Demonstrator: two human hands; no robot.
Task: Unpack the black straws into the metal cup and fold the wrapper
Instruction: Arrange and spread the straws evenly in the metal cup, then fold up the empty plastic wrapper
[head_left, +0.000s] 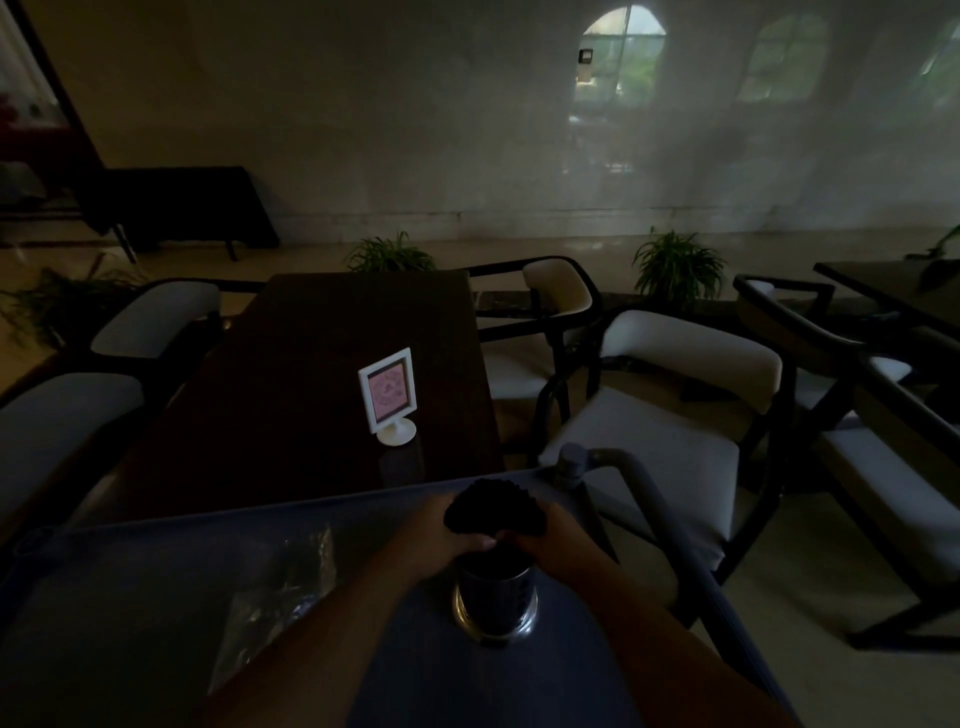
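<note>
Presently, head view only. The black straws (493, 505) stand as one fanned bundle with their lower ends inside the metal cup (496, 597), their tops spread above the rim. The left hand (441, 527) and the right hand (558, 538) lie close together, each curled round a side of the bundle just above the cup mouth.

Handling, as a judgement: the straws look light, thin and loose against one another, so they are likely to splay or slip singly. The sound hold is round the whole bundle low down, near the rim, as now. The cup looks rigid and smooth, on a flared base, and could tip if the bundle is pushed sideways. The wrapper (278, 587), clear and crinkled, lies flat to the left of the cup, apart from both hands. It should be flimsy and slippery, best taken at an edge.

Surface: a grey-blue cart top (130, 597) with a tubular handle (623, 462) at the right. Beyond it stands a dark table (311, 353) bearing a small framed sign (388, 397). The room is dim, with padded chairs (675, 405) and potted plants (678, 267).
</note>
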